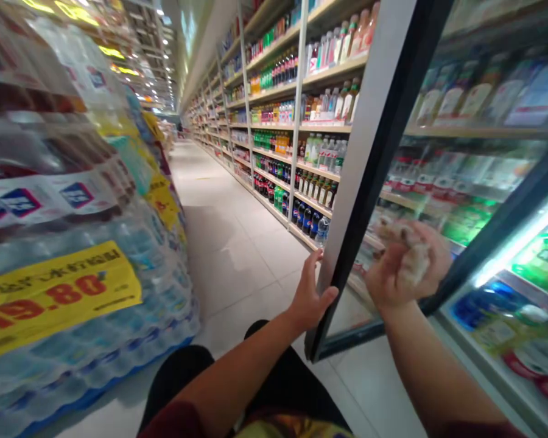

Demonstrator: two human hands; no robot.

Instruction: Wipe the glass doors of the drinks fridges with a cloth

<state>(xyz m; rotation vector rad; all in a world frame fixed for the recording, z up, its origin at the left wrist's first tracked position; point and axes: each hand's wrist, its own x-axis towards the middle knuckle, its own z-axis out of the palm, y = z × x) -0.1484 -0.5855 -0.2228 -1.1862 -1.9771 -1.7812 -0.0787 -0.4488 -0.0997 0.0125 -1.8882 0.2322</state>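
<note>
A glass cooler door (354, 222) with a dark frame stands swung open in front of me. My left hand (309, 299) grips its outer edge low down, the thumb on the near side and the fingers behind the edge. My right hand (406, 267) is closed around a crumpled whitish cloth (415, 263) with brown spots. It is at the inner side of the pane, slightly blurred; whether the cloth touches the glass I cannot tell. Bottles on shelves show through and in the pane.
On the right the lit cooler (506, 292) holds bottles on its shelves. Long drink shelves (274, 128) run down the aisle. Stacked shrink-wrapped bottles (86, 340) with a yellow price sign (59, 298) stand close on my left. Pale floor tiles (232, 243) lie between. My knees are bent below.
</note>
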